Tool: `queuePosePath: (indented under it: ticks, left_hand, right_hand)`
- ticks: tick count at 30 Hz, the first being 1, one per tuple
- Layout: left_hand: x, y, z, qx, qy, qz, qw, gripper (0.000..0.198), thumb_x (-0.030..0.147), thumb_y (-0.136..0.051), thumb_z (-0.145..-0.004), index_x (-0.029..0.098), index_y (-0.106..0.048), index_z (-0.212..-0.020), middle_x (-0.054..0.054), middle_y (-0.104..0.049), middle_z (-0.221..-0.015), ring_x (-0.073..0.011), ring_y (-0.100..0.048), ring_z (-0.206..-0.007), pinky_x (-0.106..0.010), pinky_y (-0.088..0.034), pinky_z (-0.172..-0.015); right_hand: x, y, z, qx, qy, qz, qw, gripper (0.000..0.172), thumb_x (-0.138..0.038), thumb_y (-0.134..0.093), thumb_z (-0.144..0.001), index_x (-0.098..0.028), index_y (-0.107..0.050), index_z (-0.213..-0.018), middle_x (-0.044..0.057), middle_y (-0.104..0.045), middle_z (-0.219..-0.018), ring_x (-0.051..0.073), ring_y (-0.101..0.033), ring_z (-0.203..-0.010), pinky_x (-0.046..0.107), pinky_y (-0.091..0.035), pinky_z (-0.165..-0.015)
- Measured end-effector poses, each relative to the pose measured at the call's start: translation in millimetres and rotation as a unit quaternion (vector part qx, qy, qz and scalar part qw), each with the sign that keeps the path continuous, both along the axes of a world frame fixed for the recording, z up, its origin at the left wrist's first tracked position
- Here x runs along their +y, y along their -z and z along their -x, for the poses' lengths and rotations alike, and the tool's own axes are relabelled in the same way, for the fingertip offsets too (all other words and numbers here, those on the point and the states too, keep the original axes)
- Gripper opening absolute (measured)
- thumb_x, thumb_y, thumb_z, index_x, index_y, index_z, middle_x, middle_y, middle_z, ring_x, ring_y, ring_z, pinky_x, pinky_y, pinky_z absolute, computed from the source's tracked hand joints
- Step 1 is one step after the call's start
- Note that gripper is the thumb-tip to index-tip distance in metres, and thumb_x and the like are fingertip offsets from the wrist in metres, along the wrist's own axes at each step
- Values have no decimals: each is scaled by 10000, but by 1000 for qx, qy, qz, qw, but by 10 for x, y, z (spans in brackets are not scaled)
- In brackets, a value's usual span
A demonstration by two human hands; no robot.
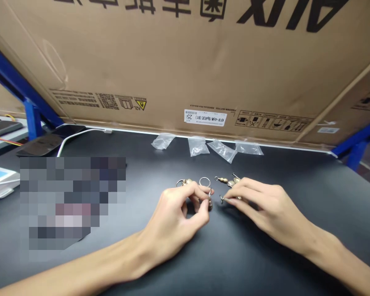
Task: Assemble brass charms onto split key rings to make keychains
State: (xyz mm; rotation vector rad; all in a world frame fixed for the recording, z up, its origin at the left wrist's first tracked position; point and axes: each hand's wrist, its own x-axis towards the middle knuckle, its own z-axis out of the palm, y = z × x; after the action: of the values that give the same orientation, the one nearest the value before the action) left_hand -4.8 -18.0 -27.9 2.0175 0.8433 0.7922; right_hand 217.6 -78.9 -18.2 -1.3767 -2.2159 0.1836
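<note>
In the head view, a silver-coloured key ring (pixel 204 181) lies on the black counter (pixel 185 279) and gives the bearings. Just nearer than this key ring, the left hand (pixel 185 209) pinches a bronze-coloured trinket (pixel 210 204) between thumb and forefinger; it is small, dark and slightly shiny, with a thin metal fitting on top. To the right of the key ring and nearer, the right hand (pixel 262 205) grips a small metal piece (pixel 221 199) in its fingertips, too small to make out fully.

Just left of the key ring lies one bronze-coloured charm (pixel 189 181), with a ring beside it. Just right of it lies one beaded bronze-coloured pendant (pixel 223 180), its end loop towards the key ring; more metal pieces beyond it are partly hidden by the right hand, so their count cannot be told. Farther back than the key ring lie four clear plastic bags (pixel 198 146), before one large cardboard box (pixel 160 70).
</note>
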Motion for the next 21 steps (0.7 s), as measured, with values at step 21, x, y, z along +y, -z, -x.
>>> queuePosePath:
  ticks: [21]
  left_hand:
    - [-13,5,-14,35,35,-26,998,142,134,-531,-848,192,-551,-720,30,-705,-877,-70,-501,-566,-197,-389,-515]
  right_hand:
    - [-88,25,252,-32,-25,-219,975,145,-97,-563,-934,-120,-705,-942,46,-716,-781,128,-649,-651,231,-469,-561]
